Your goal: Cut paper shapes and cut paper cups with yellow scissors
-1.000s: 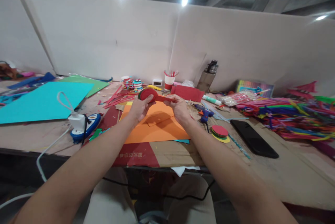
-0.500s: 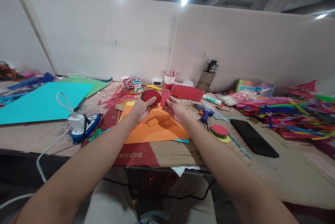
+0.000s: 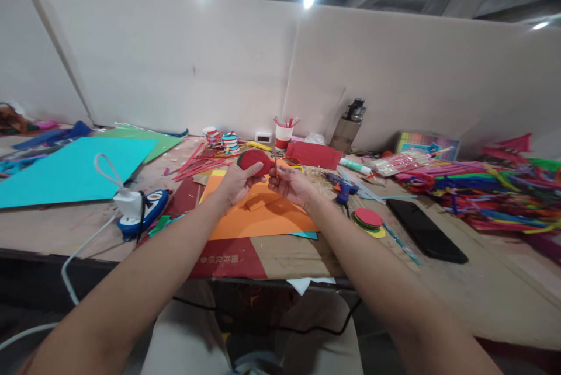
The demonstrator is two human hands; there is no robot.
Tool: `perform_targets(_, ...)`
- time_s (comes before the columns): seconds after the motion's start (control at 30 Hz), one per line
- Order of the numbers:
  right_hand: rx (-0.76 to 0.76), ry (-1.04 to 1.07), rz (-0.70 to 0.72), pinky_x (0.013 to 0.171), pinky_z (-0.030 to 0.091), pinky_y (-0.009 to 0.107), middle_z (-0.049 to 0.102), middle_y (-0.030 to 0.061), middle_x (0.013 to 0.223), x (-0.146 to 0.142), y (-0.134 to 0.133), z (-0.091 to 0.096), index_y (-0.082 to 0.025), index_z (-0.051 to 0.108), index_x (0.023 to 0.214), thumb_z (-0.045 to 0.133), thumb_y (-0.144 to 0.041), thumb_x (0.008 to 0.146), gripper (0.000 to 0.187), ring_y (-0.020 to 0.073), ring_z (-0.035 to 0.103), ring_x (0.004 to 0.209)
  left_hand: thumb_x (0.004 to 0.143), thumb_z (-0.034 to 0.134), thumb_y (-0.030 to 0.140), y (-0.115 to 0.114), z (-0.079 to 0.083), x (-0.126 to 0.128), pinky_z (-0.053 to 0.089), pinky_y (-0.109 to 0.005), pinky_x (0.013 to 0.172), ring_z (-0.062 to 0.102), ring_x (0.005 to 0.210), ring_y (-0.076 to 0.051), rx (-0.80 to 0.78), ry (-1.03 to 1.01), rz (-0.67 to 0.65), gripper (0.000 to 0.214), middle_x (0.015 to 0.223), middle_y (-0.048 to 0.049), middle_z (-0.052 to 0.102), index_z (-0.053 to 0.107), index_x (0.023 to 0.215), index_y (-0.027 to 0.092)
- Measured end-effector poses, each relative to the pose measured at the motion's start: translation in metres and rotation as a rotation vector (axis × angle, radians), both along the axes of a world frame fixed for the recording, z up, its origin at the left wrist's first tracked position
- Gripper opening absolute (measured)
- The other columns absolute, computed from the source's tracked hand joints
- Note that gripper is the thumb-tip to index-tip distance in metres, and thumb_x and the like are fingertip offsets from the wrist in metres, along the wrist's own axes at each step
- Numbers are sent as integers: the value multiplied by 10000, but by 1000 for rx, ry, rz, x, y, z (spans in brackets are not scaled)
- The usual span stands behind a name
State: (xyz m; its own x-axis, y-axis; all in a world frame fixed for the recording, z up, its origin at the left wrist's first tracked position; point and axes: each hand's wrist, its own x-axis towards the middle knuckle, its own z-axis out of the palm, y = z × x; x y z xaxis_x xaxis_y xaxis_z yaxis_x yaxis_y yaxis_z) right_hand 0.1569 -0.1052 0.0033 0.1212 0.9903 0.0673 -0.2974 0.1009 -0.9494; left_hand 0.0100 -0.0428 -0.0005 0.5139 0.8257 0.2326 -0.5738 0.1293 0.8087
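Over the orange sheet (image 3: 258,224), my left hand (image 3: 239,185) grips round paper discs (image 3: 253,161), red in front with a green edge at the left, the thumb lying across them. Close beside it, my right hand (image 3: 291,184) pinches a red paper piece (image 3: 276,160), now turned edge-on so that only a thin upright line shows. Its far face is hidden. The piece stands just right of the discs; whether they touch, I cannot tell. Behind my right hand lies a wide red strip (image 3: 313,155).
A blue glue gun (image 3: 345,190), stacked paper circles (image 3: 368,218) and a black phone (image 3: 425,230) lie at the right. Beyond stand a paper cup (image 3: 283,136) and a bottle (image 3: 348,127). Cyan card (image 3: 74,167) and a blue power strip (image 3: 144,214) are at the left.
My right hand has turned the red piece from showing its broad face to edge-on. The left hand and its discs have stayed nearly in place.
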Motion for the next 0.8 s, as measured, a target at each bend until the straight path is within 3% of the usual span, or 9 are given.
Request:
perform_targets(0.1, -79, 157, 92, 618, 505, 233, 631, -11, 723, 1, 0, 0, -194, 582, 767, 653, -227, 789, 81, 81, 502, 576, 571, 848, 253, -1, 1, 0, 528, -234, 535, 645, 673, -132, 2, 1, 5, 457, 886, -49, 701, 633, 955, 129)
perform_targets(0.4, -95, 246, 124, 627, 471, 238, 634, -25, 718, 2, 0, -1, -189, 576, 781, 624, -183, 794, 50, 73, 498, 563, 573, 846, 245, -2, 1, 0, 520, -224, 530, 650, 678, -135, 0, -6, -20, 459, 883, -48, 696, 622, 958, 132)
perform_targets(0.57, -140, 314, 171, 567, 437, 223, 561, -44, 612, -1, 1, 2, -185, 568, 770, 589, -178, 784, 26, 66, 428, 498, 586, 842, 260, -3, -1, 0, 524, -226, 550, 641, 670, -128, 12, 41, -42, 439, 877, -57, 701, 642, 952, 123)
perform_targets(0.7, -103, 206, 90, 554, 430, 209, 532, -50, 605, -3, 4, -2, -192, 551, 776, 609, -256, 785, 86, 65, 425, 504, 556, 856, 258, -2, -2, 1, 474, -203, 492, 643, 648, -136, -12, 83, -46, 461, 837, -60, 701, 642, 942, 123)
perform_targets(0.8, -51, -7, -99, 549, 423, 208, 549, -47, 664, 2, 9, -7, -208, 535, 820, 576, -318, 802, 119, 81, 472, 550, 569, 848, 275, 0, -2, 1, 429, -195, 454, 652, 636, -150, -31, 115, -29, 476, 835, -67, 705, 621, 965, 136)
